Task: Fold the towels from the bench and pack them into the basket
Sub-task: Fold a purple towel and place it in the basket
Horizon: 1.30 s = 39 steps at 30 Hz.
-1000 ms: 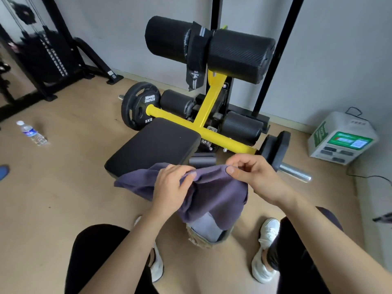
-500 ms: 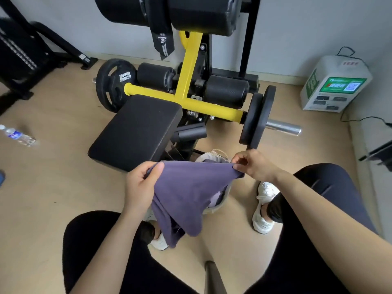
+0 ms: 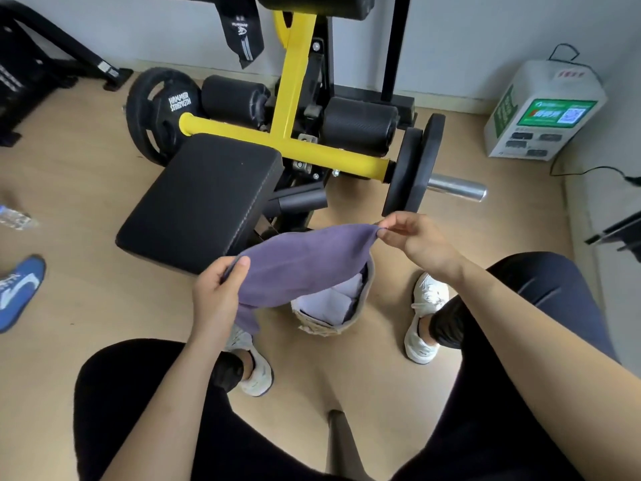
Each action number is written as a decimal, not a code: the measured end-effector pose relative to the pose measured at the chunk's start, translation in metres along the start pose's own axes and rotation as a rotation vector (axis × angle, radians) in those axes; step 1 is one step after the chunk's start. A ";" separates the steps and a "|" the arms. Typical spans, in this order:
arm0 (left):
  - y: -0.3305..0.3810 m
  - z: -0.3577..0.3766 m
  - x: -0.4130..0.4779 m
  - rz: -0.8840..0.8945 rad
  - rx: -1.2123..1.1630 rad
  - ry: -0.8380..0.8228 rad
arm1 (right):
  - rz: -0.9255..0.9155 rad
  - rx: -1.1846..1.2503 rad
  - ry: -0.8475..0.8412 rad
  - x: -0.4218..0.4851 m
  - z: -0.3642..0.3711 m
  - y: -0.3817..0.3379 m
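Observation:
A purple towel (image 3: 298,265) hangs stretched between my two hands, above the floor in front of the bench. My left hand (image 3: 218,293) grips its near-left corner and my right hand (image 3: 412,237) pinches its far-right corner. Under the towel sits a small grey basket (image 3: 360,307) on the floor between my feet, with pale folded cloth (image 3: 329,303) showing inside. The towel hides the basket's far half. The black padded bench seat (image 3: 204,196) lies just beyond, bare.
The yellow-framed gym machine (image 3: 291,98) with weight plates (image 3: 412,168) and a steel bar end (image 3: 458,189) stands behind the bench. A white box with a green screen (image 3: 544,112) sits at right. A blue shoe (image 3: 17,293) and a water bottle (image 3: 14,216) lie at left.
My hands moved apart and pulled the towel taut over the basket. The head camera tilted further down, so the bench and floor shifted up in view.

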<state>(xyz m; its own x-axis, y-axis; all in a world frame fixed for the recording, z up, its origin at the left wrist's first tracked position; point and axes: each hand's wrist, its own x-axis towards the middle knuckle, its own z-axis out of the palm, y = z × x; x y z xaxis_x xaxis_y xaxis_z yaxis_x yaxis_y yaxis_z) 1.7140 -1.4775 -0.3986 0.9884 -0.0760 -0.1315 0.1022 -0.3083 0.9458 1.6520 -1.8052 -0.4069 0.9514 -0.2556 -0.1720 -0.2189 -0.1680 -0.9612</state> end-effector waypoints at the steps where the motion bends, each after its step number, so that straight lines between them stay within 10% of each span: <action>1: 0.001 0.004 -0.002 0.029 0.028 -0.042 | -0.016 0.047 0.010 -0.002 0.005 -0.005; 8: 0.000 0.025 -0.013 0.183 0.123 -0.224 | -0.097 0.181 -0.073 -0.017 0.050 -0.021; 15: -0.001 0.035 -0.022 0.268 0.145 -0.484 | -0.121 -0.047 -0.494 -0.033 0.080 -0.021; 23: -0.010 0.029 -0.016 0.171 0.127 -0.523 | 0.010 -0.082 -0.488 -0.024 0.071 -0.016; 39: -0.031 0.013 -0.002 0.051 0.202 -0.457 | 0.118 0.287 0.432 0.015 -0.005 -0.018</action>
<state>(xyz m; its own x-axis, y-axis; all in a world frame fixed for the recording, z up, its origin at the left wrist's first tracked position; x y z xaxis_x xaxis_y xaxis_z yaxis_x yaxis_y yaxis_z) 1.7074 -1.4801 -0.4316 0.8366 -0.4892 -0.2463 -0.0131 -0.4674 0.8839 1.6688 -1.8107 -0.3906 0.7344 -0.6362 -0.2365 -0.1937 0.1375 -0.9714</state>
